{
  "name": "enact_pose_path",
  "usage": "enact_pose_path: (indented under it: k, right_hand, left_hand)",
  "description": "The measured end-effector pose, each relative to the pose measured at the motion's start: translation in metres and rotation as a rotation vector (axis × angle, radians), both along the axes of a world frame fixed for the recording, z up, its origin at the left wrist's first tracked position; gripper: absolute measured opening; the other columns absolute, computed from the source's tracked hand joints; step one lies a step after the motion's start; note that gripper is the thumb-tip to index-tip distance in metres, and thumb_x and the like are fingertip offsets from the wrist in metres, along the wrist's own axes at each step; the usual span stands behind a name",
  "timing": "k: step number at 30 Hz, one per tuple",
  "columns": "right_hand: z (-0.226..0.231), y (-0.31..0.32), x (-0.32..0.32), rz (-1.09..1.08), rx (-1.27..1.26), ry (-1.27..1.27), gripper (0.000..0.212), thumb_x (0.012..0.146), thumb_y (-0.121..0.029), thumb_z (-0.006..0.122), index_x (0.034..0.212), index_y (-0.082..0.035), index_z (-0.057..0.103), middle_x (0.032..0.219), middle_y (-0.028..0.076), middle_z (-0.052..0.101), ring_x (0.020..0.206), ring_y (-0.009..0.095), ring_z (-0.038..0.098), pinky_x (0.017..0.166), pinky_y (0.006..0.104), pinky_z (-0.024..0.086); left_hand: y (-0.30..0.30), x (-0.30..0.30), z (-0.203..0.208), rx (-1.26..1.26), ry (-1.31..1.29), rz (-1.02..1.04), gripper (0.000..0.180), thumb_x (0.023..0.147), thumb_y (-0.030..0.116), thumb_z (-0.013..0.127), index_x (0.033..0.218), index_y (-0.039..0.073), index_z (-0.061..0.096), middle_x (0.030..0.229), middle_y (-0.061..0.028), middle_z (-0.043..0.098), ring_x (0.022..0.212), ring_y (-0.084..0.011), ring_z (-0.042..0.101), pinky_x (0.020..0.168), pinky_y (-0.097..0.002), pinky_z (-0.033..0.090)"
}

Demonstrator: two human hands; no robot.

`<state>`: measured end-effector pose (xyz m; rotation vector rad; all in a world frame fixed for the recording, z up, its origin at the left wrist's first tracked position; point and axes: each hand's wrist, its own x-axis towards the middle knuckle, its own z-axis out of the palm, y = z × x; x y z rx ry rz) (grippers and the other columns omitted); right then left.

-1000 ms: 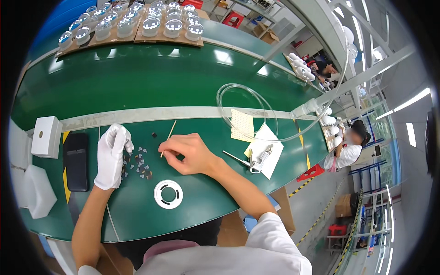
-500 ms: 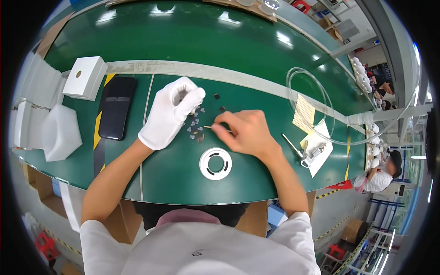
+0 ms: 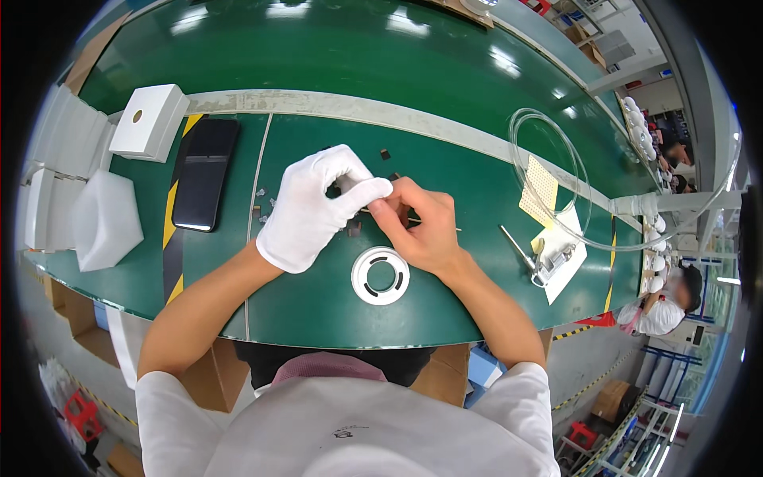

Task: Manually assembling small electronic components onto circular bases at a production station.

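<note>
In the middle of the green bench my two hands meet, fingertip to fingertip. My left hand (image 3: 316, 208) wears a white glove; its thumb and forefinger press together, and whatever lies between them is hidden. My bare right hand (image 3: 425, 230) is closed in a pinch on a thin tan stick (image 3: 458, 230), mostly covered by the fingers. Just below the hands lies a white ring (image 3: 381, 298) with dark curved slots. Small dark pieces (image 3: 354, 229) lie under the hands, and another dark block (image 3: 385, 154) sits beyond them. Small greyish bits (image 3: 263, 219) show left of the glove.
To the left are a black phone-like slab (image 3: 199, 187), a white box (image 3: 149, 123) and white foam (image 3: 108, 221). On the right lie a perforated cream sheet (image 3: 540, 191), a metal tool (image 3: 518, 248), a metal fitting on white card (image 3: 559, 256) and coiled clear tubing (image 3: 584, 171).
My right hand has moved up to meet the gloved fingertips. My left hand has shifted right and slightly down, now covering many of the small bits. The view has shifted slightly.
</note>
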<state>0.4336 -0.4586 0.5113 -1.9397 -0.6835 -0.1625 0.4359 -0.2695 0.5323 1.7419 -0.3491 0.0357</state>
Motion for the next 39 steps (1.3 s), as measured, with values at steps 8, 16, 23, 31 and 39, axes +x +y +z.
enact_pose_path:
  k: [8,16,23,31,39]
  right_hand:
    - [-0.004,-0.005,0.004,-0.055,0.001,0.053,0.006,0.088,0.000,0.068,0.085,-0.001,0.063,0.063,0.000,0.062,0.053,0.005,0.054,0.049,0.0208,0.040]
    - [-0.008,-0.006,0.007,-0.093,0.035,0.048,0.001,0.091,0.001,0.064,0.091,0.000,0.065,0.065,0.000,0.062,0.057,0.005,0.057,0.051,0.0207,0.042]
    - [-0.008,-0.003,0.007,-0.077,0.063,0.040,0.009,0.092,0.001,0.063,0.101,0.002,0.066,0.068,0.001,0.064,0.059,0.005,0.059,0.052,0.0208,0.042]
    - [-0.007,-0.004,0.002,-0.157,0.094,-0.050,0.002,0.091,-0.002,0.067,0.092,-0.001,0.065,0.064,0.000,0.061,0.053,0.004,0.052,0.049,0.0215,0.040]
    - [-0.011,-0.005,0.001,-0.086,0.125,-0.063,0.005,0.089,0.000,0.067,0.087,-0.001,0.062,0.058,0.000,0.054,0.047,0.005,0.047,0.043,0.0231,0.034]
  left_hand:
    - [0.001,0.002,-0.003,-0.010,0.055,-0.047,0.011,0.091,0.009,0.069,0.089,-0.001,0.068,0.077,-0.0034,0.059,0.065,-0.0096,0.050,0.057,-0.0278,0.043]
    - [0.003,0.001,0.004,-0.028,0.180,-0.121,0.010,0.092,0.005,0.065,0.099,-0.001,0.069,0.087,-0.0029,0.063,0.076,-0.0079,0.058,0.068,-0.0249,0.046]
    - [0.000,0.002,-0.008,-0.057,0.048,-0.042,0.010,0.090,0.006,0.069,0.099,0.002,0.070,0.080,-0.0036,0.062,0.063,-0.0067,0.057,0.053,-0.0244,0.048]
    - [-0.005,0.005,-0.003,-0.037,-0.106,-0.007,0.012,0.083,-0.004,0.071,0.092,0.001,0.065,0.103,-0.0058,0.065,0.068,-0.0074,0.056,0.063,-0.0229,0.046]
    - [-0.007,0.001,-0.001,-0.100,0.067,-0.052,0.012,0.084,-0.005,0.072,0.089,0.002,0.064,0.097,-0.0026,0.068,0.071,-0.0053,0.053,0.065,-0.0208,0.045]
